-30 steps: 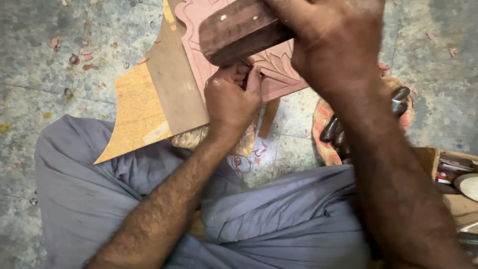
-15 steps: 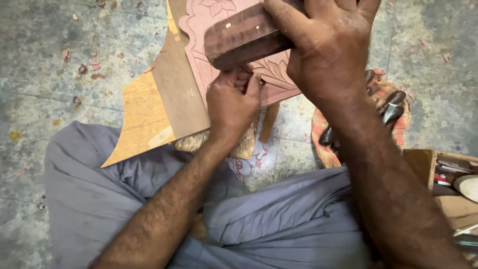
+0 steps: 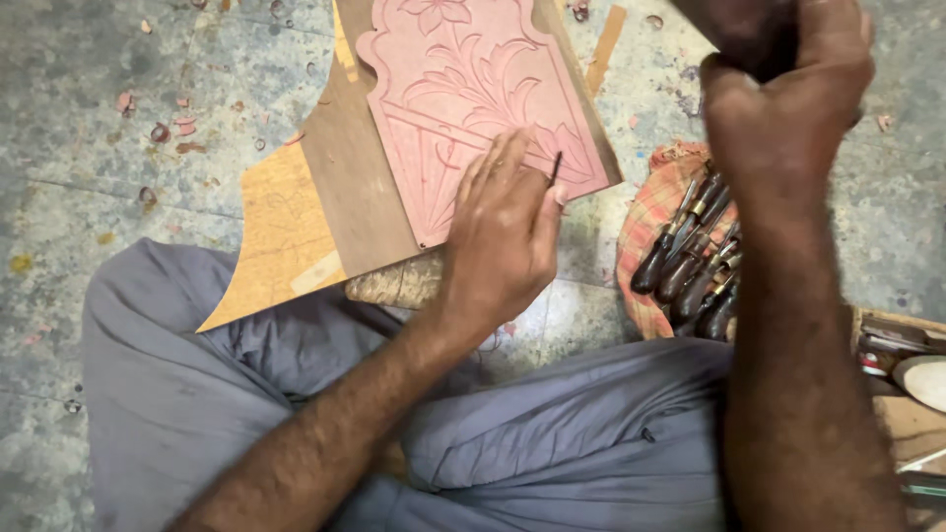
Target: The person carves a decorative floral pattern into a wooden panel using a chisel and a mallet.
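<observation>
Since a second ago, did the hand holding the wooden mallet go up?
Yes. The right hand lifted the mallet off the pink carved panel, up and right toward the picture's top edge.

1. The light is soft, even and moderately bright, like diffuse daylight; no lamp shows and nothing glares.
2. Shadows are faint: a soft one lies under the board (image 3: 325, 197), and another on the floor (image 3: 108, 108) beside the left hand (image 3: 503, 236).
3. The pink panel (image 3: 473, 99) and its carved lines are sharp.
4. The right hand (image 3: 783, 99), raised near the lens, is dark and slightly smeared by motion.
5. The tools (image 3: 690, 261) are clear but shaded.
6. Edges show little distortion.
</observation>
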